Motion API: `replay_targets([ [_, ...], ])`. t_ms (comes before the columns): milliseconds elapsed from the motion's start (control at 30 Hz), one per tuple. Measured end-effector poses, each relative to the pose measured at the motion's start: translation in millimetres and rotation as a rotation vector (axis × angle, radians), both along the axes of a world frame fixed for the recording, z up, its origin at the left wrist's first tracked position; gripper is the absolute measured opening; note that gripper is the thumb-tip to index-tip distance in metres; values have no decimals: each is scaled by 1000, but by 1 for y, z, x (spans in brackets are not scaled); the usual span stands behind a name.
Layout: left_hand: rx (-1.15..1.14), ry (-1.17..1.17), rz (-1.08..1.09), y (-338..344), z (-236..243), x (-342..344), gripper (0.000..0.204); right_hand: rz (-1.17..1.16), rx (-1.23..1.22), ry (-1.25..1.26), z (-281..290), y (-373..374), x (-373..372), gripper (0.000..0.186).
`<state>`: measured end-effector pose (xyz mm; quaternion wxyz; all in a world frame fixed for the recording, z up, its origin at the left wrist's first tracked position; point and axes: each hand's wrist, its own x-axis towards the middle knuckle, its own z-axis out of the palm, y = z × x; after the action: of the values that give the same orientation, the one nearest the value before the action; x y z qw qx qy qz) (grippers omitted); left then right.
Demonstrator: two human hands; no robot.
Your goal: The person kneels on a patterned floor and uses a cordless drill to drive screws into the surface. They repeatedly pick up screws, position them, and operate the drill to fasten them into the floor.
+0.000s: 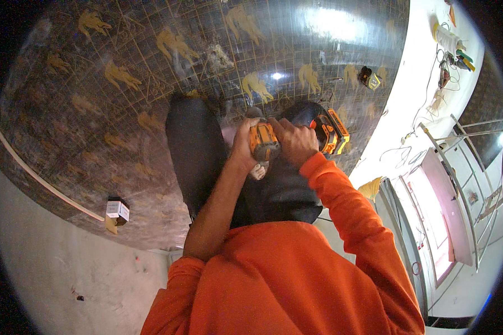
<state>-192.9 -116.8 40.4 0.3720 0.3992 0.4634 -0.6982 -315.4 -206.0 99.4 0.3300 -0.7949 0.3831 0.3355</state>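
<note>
I hold an orange and black cordless drill [264, 140] low between my knees, over a dark board [134, 106] printed with gold lines and figures. The fingers of my left hand [243, 142] close around the left side of the drill's body. My right hand [298, 140] wraps its handle, and the orange-edged battery base [333, 132] sticks out to the right, beside my thigh. The drill's front end points away from me toward the board; a hand and the drill body partly hide it, so I cannot make out its tip.
A yellow and black tape measure [370, 79] lies on the board at the far right. On the near left are a small white box [117, 210] and a thin wooden strip [50, 180] along the board's edge. Cables [425, 103] and metal scaffolding [450, 173] stand to the right.
</note>
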Motion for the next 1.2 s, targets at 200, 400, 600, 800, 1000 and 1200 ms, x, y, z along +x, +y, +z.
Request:
replay_targets([
  [200, -74, -24, 43, 0, -6, 4, 25, -8, 14, 7, -2, -4, 4, 57],
  [400, -60, 27, 11, 6, -15, -2, 27, -2, 23, 2, -6, -2, -1, 55],
  [600, -103, 47, 44, 13, -22, -6, 28, 15, -11, -20, -9, 2, -5, 56],
  [800, -16, -30, 6, 10, -18, -6, 28, 25, -36, -7, -11, 3, -4, 52],
  [1000, -46, 10, 49, 7, -20, -1, 24, 30, -48, -41, -15, 3, -3, 53],
  [1200, -45, -6, 47, 5, -18, 1, 20, 62, -15, 22, -17, 1, 1, 52],
])
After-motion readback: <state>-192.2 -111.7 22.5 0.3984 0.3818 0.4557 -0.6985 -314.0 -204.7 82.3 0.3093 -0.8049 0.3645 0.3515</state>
